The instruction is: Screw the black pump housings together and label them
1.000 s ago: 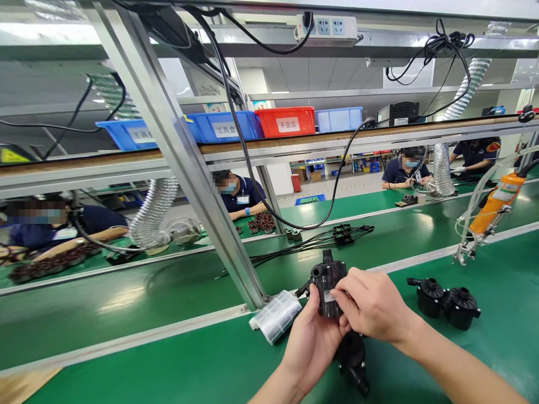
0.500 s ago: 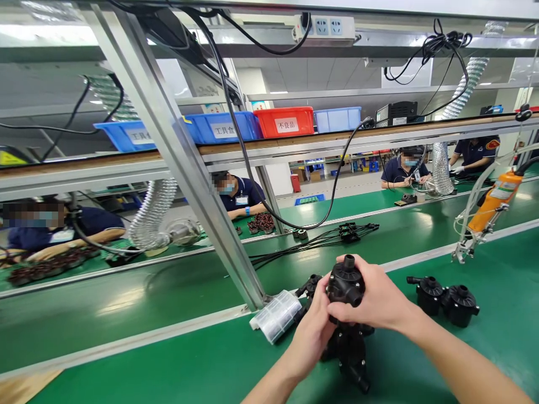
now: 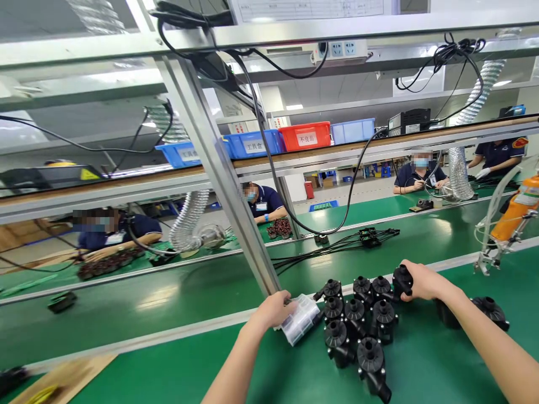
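My right hand [image 3: 421, 281] grips a small black pump [image 3: 403, 279] by its side, at the back right of a cluster of similar black pumps [image 3: 354, 308] standing on the green work surface. My left hand [image 3: 273, 310] has its fingers closed over the left end of a whitish, translucent roll of labels [image 3: 301, 321] with a grid pattern. That roll lies left of the cluster, close to the foot of a metal post. Behind my right forearm, two more pumps [image 3: 489, 312] stand on the right, one of them partly hidden.
A slanted metal post [image 3: 229, 185] rises by my left hand. An orange power screwdriver [image 3: 514, 210] hangs at the right. Black cables [image 3: 337, 242] lie on the belt behind. Blue and red bins [image 3: 305, 136] sit on the shelf above. Several co-workers sit across the line.
Both hands were together around a pump; now they are apart. The left has moved to the roll, while the right has carried a pump to the back right. The view has shifted left.
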The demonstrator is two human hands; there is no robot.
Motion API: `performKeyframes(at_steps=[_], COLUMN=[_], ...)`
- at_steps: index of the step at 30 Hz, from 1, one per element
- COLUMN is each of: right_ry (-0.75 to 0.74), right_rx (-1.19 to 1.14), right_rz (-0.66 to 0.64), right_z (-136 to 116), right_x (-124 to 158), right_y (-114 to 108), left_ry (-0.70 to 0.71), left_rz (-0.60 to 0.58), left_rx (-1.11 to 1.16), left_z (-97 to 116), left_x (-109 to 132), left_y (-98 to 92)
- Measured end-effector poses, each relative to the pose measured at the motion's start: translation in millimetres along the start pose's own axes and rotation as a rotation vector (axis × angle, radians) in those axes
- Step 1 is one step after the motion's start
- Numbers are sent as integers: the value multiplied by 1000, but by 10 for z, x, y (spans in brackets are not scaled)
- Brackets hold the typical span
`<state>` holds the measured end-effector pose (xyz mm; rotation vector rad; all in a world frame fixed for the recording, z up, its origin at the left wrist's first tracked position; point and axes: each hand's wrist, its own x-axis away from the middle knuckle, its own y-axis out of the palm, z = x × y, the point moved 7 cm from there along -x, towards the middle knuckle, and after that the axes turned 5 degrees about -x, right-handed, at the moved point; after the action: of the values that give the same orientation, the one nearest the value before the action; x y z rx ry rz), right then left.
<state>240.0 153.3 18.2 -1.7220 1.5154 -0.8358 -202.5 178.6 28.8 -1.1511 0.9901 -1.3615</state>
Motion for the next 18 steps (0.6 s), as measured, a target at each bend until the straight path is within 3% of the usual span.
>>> performKeyframes(at_steps=[4, 8, 13, 18], right_ry=[-42, -7, -155, -428], right_rx=[-12, 24, -11, -203], right_rz=[-104, -72, 136, 256], right_z=[-16, -13, -385, -1002], right_x=[49, 139, 267, 453], right_y=[124, 4, -273, -232], left_ry=[-11, -9, 58, 231], left_rz=[-73, -90, 54, 118], left_rx=[-80, -125, -68, 99], left_z=[-21, 46, 202, 430], left_x=[-6, 6, 146, 415], left_y=[222, 281, -32, -368])
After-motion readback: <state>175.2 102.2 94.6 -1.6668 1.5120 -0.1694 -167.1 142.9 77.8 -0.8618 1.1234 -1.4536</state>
